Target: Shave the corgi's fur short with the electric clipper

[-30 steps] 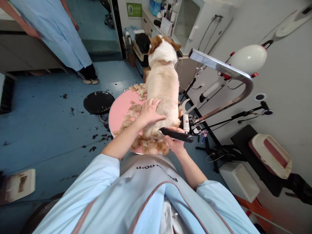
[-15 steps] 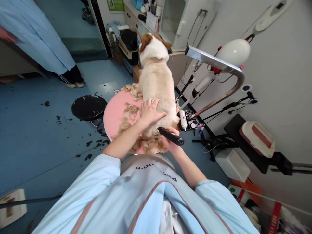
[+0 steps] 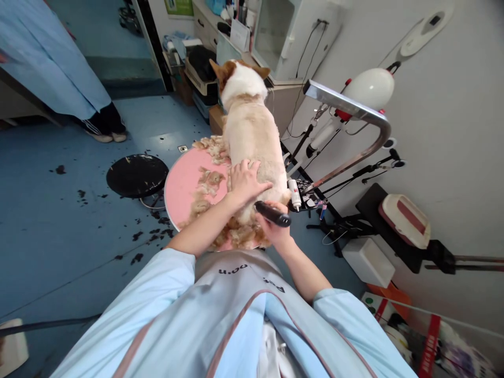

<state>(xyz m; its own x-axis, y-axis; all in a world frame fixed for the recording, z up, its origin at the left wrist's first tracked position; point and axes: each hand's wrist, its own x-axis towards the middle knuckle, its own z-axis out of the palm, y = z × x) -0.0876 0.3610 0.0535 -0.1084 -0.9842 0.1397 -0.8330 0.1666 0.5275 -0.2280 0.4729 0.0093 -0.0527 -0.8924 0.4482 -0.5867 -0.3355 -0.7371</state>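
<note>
A cat-like animal [image 3: 255, 131] with a white nape, orange ears and a closely clipped back faces away from me on a round pink table [image 3: 179, 184]. My left hand [image 3: 247, 181] lies spread on its lower back, thumb out to the right. In my right hand [image 3: 275, 231] is a black hair clipper [image 3: 274, 214], its front end against the animal's rump. The clipper's blade cannot be made out. Loose tan fur [image 3: 242, 236] is heaped below the rump, with more along the table's left side.
A metal arm [image 3: 350, 102] rises right of the table, beside a small tray holding a white bottle [image 3: 294, 194] and scissors. A black round stool [image 3: 137, 176] stands to the left, near dark hair tufts on the floor. Another person in a blue gown [image 3: 59, 63] stands at upper left.
The clipper has moved slightly forward along the rump, and its rear end has swung a little left. My left hand keeps its place on the back. The whole view has shifted slightly.
</note>
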